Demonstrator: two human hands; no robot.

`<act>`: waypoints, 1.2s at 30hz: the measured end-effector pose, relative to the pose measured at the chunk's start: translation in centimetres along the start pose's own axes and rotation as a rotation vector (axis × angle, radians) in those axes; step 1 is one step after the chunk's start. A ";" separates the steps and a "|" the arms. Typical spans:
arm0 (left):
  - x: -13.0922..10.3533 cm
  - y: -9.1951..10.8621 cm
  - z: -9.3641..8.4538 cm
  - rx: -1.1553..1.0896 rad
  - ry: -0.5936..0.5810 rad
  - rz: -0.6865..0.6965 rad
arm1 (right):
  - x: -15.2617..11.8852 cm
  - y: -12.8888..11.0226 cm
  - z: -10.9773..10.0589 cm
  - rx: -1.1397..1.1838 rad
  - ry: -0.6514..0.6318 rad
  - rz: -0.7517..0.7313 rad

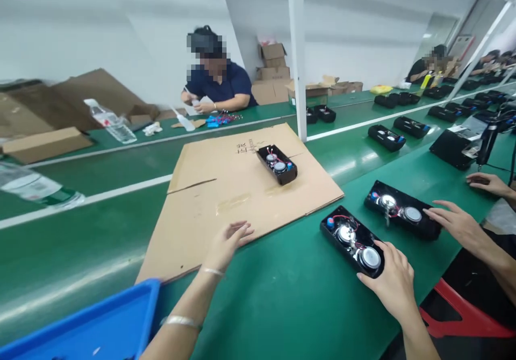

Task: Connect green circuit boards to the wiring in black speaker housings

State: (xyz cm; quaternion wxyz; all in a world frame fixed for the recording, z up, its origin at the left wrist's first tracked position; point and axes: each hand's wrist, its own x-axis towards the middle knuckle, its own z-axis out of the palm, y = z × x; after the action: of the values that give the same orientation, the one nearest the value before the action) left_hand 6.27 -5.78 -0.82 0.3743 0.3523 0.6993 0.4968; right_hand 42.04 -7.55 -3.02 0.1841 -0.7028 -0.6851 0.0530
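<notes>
My right hand [393, 274] grips the near end of a black speaker housing [341, 225], thumb on one side and fingers over the other. Two round speaker drivers, thin red wires and a small blue part show inside it. Over the near edge of a flat cardboard sheet [201, 209] is my left hand [231, 239], its fingers loosely bent and nothing in them. A similar open speaker housing [277, 165] rests farther back on the cardboard. To the right, a co-worker's hand [459, 223] touches another speaker housing [403, 209] on the green table.
A blue tray [151, 306] sits at the lower left. Behind the cardboard stands a white post [298, 64]. Several black housings [386, 137] line the green conveyor at the right. Plastic bottles [108, 121] lie at the left. A person [221, 83] sits across; a red stool [463, 317] is at lower right.
</notes>
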 end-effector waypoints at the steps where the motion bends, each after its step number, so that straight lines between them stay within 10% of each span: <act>1: 1.9 0.1 1.2 0.020 -0.013 0.010 | 0.1 0.8 0.1 -0.008 0.023 0.029; 8: 13.4 3.3 9.2 0.208 -0.036 0.187 | 3.8 5.2 -0.1 -0.098 0.142 0.191; 14: 16.0 2.6 10.5 0.338 -0.081 0.208 | 8.8 7.3 -1.0 -0.161 0.198 0.325; 20: 12.7 0.0 7.9 0.352 -0.059 0.241 | 10.7 8.2 -0.2 -0.162 0.285 0.305; 25: 6.0 -2.0 3.4 0.282 -0.185 0.288 | 8.4 3.4 2.0 -0.099 0.579 -0.169; 36: -5.2 -2.4 -7.5 0.146 -0.784 0.262 | 0.3 -8.4 4.4 0.224 0.133 -0.808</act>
State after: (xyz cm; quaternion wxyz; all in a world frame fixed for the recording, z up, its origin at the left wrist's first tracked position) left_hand 1.92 -14.11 -0.56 0.5198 0.6261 0.4866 0.3178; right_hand 32.68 -6.48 -4.26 0.3092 -0.3552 -0.8822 0.0054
